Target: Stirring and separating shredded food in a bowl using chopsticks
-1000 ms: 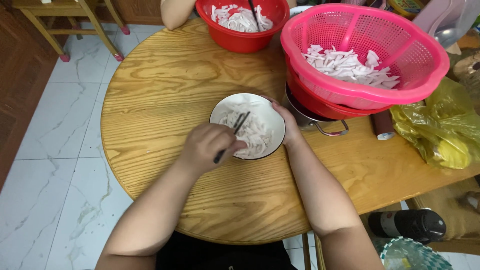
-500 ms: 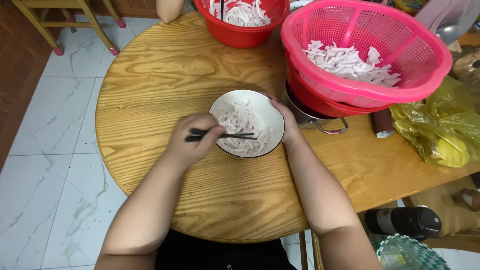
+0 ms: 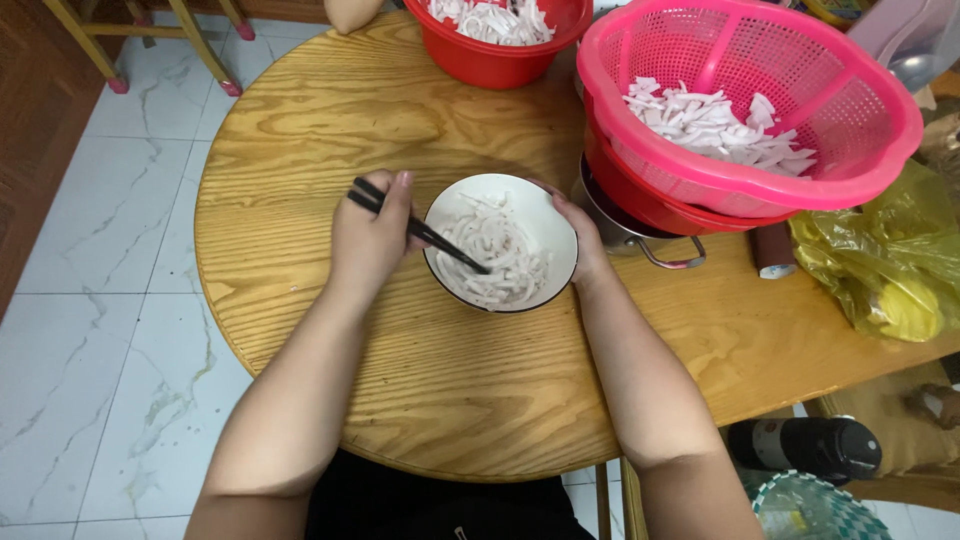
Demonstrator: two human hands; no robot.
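A white bowl (image 3: 540, 210) with pale strips of food (image 3: 497, 255) sits near the middle of a round wooden table (image 3: 470, 380). My left hand (image 3: 372, 235) grips a pair of dark chopsticks (image 3: 425, 233) whose tips reach into the strips in the bowl. My right hand (image 3: 587, 240) is pressed against the bowl's right rim, holding it steady.
A pink colander (image 3: 850, 120) of white pieces rests on a red basin (image 3: 640, 200) over a metal pot (image 3: 625, 235) right of the bowl. A red tub (image 3: 500, 60) stands at the far edge. A yellow plastic bag (image 3: 890, 270) lies right; a dark bottle (image 3: 810, 447) is below the table.
My left hand has turned the chopsticks through the bowl, from steep to flat to slanting down-right, and the strips have shifted. The right hand stays on the rim.
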